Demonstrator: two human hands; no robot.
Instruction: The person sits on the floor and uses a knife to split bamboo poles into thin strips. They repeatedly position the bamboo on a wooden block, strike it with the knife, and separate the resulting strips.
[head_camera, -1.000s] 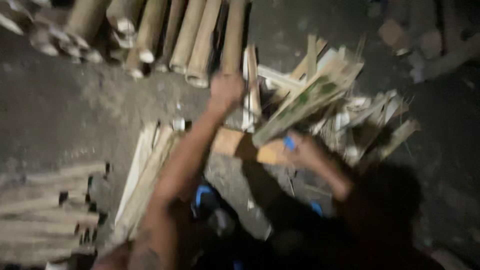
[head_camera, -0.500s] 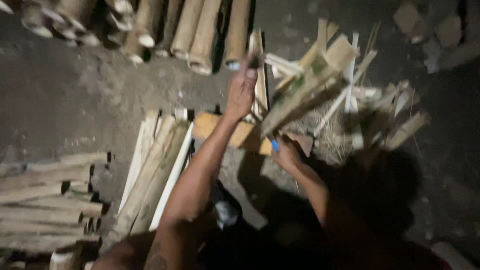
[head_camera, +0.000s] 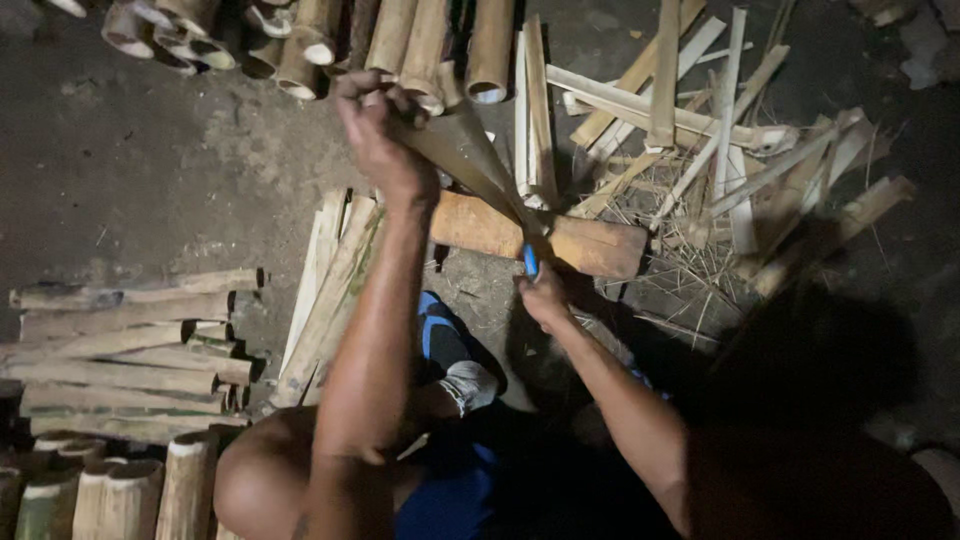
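My left hand (head_camera: 378, 130) grips the top end of a bamboo piece (head_camera: 470, 160) that leans down to the right. Its lower end rests on a wooden chopping block (head_camera: 590, 245) lying on the ground. My right hand (head_camera: 543, 296) holds a blue-handled knife (head_camera: 529, 258) at the bamboo's lower end, just over the block. The blade itself is hard to make out. A flat stack of split bamboo slats (head_camera: 335, 280) lies left of the block, under my left forearm.
Whole bamboo tubes (head_camera: 400, 40) line the top edge. A loose heap of split strips and shavings (head_camera: 700, 130) covers the upper right. Cut bamboo lengths (head_camera: 130, 350) are stacked at the left, with short upright tubes (head_camera: 110, 490) at the lower left. My knee (head_camera: 260, 480) is below.
The view has steadied and moved closer. My left hand has shifted left along the bamboo piece's upper end, and my right hand with the knife sits lower against the block.
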